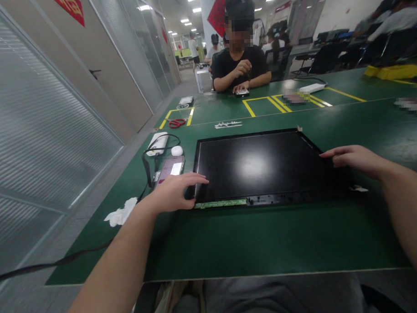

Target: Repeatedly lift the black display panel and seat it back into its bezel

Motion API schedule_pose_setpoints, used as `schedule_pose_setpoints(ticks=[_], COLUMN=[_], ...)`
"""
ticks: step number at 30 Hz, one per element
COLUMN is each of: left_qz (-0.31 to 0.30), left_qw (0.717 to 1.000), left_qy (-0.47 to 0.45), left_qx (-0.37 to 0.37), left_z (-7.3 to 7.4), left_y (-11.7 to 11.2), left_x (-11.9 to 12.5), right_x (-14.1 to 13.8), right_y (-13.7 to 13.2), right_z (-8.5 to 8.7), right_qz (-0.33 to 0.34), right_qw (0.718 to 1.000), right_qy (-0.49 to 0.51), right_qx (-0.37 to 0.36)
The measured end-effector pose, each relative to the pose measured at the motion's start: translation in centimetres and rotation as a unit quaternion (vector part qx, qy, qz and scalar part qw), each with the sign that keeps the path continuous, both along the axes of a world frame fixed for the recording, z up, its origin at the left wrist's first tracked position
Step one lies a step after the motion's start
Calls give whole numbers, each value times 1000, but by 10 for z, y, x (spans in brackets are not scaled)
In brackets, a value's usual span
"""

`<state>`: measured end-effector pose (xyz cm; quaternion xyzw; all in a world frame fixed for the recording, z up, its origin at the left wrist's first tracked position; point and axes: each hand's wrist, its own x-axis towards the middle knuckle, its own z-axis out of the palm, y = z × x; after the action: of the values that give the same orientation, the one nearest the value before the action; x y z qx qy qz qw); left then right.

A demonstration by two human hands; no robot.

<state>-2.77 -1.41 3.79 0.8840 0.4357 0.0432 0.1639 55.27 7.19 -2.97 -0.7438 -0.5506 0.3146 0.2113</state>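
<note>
A black LCD screen panel (260, 166) lies face up on the green table in front of me. A narrow green circuit board (220, 203) runs along the left part of its near edge. My left hand (177, 190) grips the panel's near-left corner, fingers over the top and thumb at the edge. At the right edge, my right hand (354, 159) has its fingers closed on the frame; part of its grip is hidden. Small pale tabs stick out at the far-right and near-right corners.
Left of the panel lie a phone (171, 168), a white earbud case (177, 150), a white power bank (157, 143) with a black cable, and a crumpled tissue (122, 212). Red-handled scissors (177, 123) lie farther back. A person (240, 59) sits across the table, handling a small device.
</note>
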Motion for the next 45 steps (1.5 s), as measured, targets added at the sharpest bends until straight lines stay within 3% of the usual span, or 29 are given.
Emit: schedule_pose_setpoints(ticks=[4, 8, 12, 19, 27, 37, 41, 43, 45], left_qz=[6, 18, 94, 219, 240, 267, 297, 306, 312], left_qw=[1000, 999, 991, 971, 967, 951, 920, 882, 824], left_qy=[-21, -35, -77, -66, -30, -147, -256, -358, -463], left_qx=[-6, -4, 46, 74, 82, 46, 11, -37, -95], left_z=[-1, -2, -11, -40, -47, -46, -48, -46, -44], left_y=[1, 1, 2, 8, 11, 10, 10, 10, 10], left_x=[-5, -6, 2, 20, 34, 25, 27, 30, 35], right_x=[7, 8, 3, -6, -13, -17, -14, -11, -9], right_y=[5, -3, -13, -15, -12, -17, -17, -17, -16], right_z=[-1, -14, -21, -21, -26, -14, -16, -17, -19], right_qz=[15, -42, -65, -20, -10, 14, 8, 5, 4], right_qw=[999, 997, 991, 989, 987, 984, 985, 986, 987], right_qy=[30, 31, 19, 6, -60, -117, -106, -99, -96], right_qx=[8, 59, 112, 144, 146, 131, 137, 133, 126])
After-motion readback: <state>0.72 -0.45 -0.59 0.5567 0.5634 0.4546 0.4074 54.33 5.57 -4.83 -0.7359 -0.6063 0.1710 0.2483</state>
